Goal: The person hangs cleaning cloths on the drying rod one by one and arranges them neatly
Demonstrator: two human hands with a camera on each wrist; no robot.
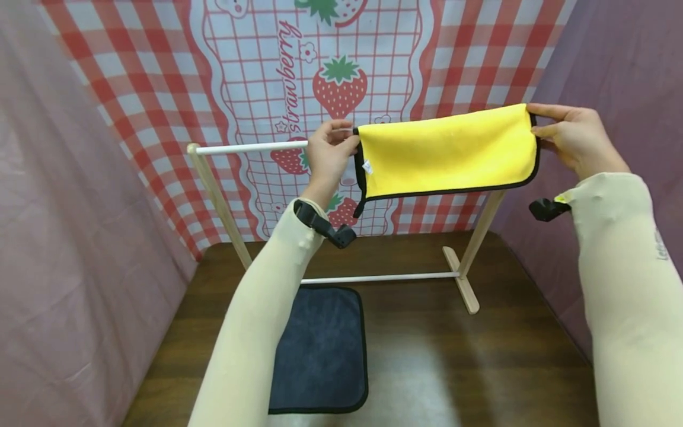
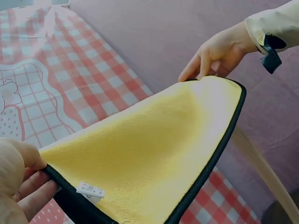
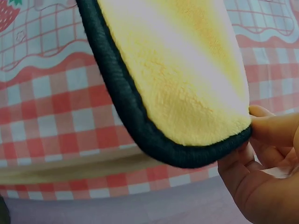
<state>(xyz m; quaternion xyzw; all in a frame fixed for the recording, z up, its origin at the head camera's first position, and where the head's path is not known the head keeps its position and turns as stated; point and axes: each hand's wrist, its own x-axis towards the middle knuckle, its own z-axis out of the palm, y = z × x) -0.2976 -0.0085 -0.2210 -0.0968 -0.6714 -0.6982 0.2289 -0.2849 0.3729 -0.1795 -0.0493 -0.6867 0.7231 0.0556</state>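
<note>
- Two pale sleeves (image 1: 629, 284) lie nearest, one left and one right
- The left hand (image 1: 332, 151) pinches the left end of the one yellow cloth (image 1: 448, 151), thumb and fingers closed down to the fabric's thickness
- The right hand (image 1: 578, 139) pinches its far right corner the same way
- A hold at both ends probably keeps it spread; its underside droops freely, with one white label (image 1: 367, 166) at the left
- It hides the right part of the upper bar (image 1: 251, 147) on the one rack (image 1: 217, 198); I cannot tell whether they touch
- Two bars and two wooden posts show, with one broad foot (image 1: 461, 281) at right, likely for steadiness
- One dark cloth (image 1: 328, 350) lies flat, near and left, seemingly clear of the hands
</note>
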